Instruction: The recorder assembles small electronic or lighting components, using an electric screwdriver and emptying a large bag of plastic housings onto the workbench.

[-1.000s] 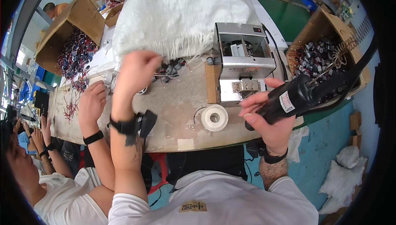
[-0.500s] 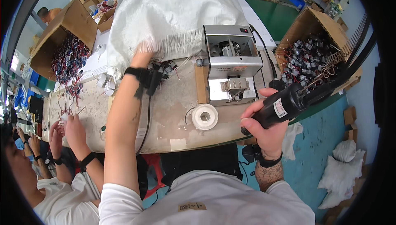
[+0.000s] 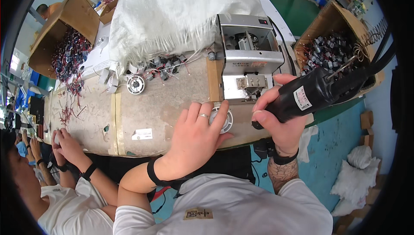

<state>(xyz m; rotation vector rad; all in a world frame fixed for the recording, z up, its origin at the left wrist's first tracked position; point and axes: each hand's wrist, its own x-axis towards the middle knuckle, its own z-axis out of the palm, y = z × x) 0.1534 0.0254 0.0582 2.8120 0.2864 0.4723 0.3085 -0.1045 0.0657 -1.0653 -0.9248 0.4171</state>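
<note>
The right hand [image 3: 282, 125] is wrapped around the lower body of a black driver [image 3: 291, 103], thumb on the near left side, its tip angled down to the left just right of a ring [image 3: 228, 121]. A coiled spring [image 3: 377, 34] and a cable [image 3: 364, 77] run up from the driver to the far right, probably so that the hand need not bear all its weight.

The left hand [image 3: 194, 133] lies over the ring with its fingers spread, the index crossing the top. It seems to steady the ring, but whether the fingers pinch it cannot be told. The ring sits at the near edge of the table [image 3: 159, 118], on the near side of the machine [image 3: 252, 58], perhaps placed there to lie within reach of both hands.

The ring is pale, round and open in the middle; another disc [image 3: 136, 84], white with a dark centre, rests farther left. Beside it lie small motors [image 3: 166, 66], grey and cylindrical, with thin red leads. Beyond, a white woven sheet [image 3: 172, 24] with a frayed near edge drapes in folds. The machine is boxy, brushed metal with a shiny front plate, standing against a wood strip [image 3: 214, 80]. The driver is smooth and dark, tapering towards its tip.
</note>
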